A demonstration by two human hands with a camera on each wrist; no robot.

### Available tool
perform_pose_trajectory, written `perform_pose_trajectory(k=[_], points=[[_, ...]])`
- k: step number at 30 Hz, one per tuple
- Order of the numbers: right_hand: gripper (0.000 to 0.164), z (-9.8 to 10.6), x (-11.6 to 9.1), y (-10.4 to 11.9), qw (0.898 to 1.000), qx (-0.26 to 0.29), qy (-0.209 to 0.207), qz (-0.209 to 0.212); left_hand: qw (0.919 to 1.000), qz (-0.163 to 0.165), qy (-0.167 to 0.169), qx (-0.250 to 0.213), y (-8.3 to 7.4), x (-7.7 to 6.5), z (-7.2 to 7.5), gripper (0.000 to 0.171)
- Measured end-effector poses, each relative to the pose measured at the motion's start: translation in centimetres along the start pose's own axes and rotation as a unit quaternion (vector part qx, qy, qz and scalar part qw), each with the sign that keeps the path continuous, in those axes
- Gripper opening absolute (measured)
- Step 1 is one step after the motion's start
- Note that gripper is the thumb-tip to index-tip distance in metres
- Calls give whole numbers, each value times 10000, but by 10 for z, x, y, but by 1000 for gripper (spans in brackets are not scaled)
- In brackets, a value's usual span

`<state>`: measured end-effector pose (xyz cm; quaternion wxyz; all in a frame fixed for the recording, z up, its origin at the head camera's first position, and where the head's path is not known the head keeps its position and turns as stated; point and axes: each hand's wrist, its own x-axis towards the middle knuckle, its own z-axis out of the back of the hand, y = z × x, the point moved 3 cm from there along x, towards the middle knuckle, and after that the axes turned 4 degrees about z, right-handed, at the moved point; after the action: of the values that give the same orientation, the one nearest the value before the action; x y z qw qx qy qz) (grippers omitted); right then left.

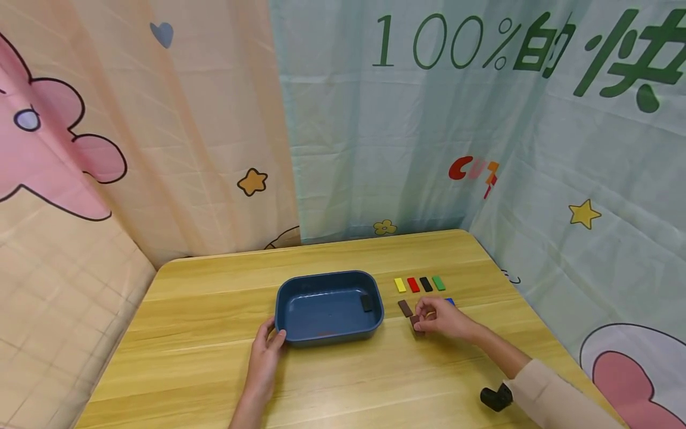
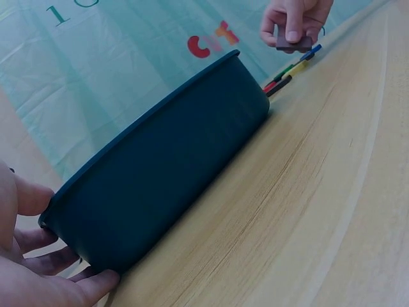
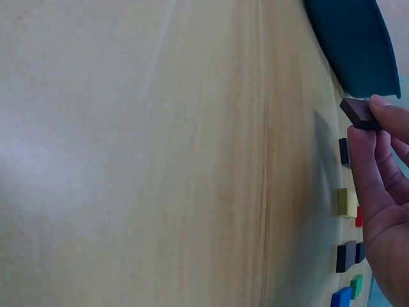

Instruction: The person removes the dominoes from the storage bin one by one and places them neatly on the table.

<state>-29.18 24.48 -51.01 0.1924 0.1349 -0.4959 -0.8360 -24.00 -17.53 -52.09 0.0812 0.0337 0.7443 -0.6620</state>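
A dark blue plastic basin (image 1: 330,342) stands on the table. My left hand (image 1: 266,351) holds its near left corner, thumb at the rim and the other fingers along the outer wall, as the left wrist view shows. My right hand (image 1: 442,317) pinches a brown domino-like block (image 3: 360,114) between thumb and fingertips, to the right of the basin and raised over the table. Another brown block (image 1: 405,308) lies beside that hand. A blue block (image 1: 450,301) shows partly behind the hand. Inside the basin, a black block (image 1: 366,302) rests at the right end.
Behind the right hand lies a row of blocks: yellow (image 1: 400,285), red (image 1: 413,285), black (image 1: 426,284) and green (image 1: 439,283). A printed curtain (image 1: 343,149) hangs along the back of the wooden table (image 1: 214,310). A black device (image 1: 495,398) sits at the right sleeve.
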Motion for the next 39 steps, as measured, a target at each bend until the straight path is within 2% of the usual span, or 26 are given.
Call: perform_pose_trajectory(k=[4, 11, 16, 20, 31, 39], points=[[21, -4, -2, 0, 9999, -45, -25, 120, 10000, 17, -30, 34, -1, -1, 0, 51], [20, -10, -4, -3, 9967, -712, -149, 365, 10000, -16, -58, -35, 0, -1, 0, 50], [23, -11, -3, 0, 9898, -1364, -396, 70, 10000, -40, -69, -56, 0, -2, 0, 49], [24, -12, -4, 0, 9836, -1763, -364, -106, 10000, -55, -46, -55, 0, -2, 0, 49], [23, -15, -4, 6, 9712, -2369, -252, 58, 10000, -22, -52, -56, 1, -2, 1, 50], [19, -6, 9, 28, 9687, -2436, -117, 471, 10000, -12, -46, -42, 2, -1, 1, 50]])
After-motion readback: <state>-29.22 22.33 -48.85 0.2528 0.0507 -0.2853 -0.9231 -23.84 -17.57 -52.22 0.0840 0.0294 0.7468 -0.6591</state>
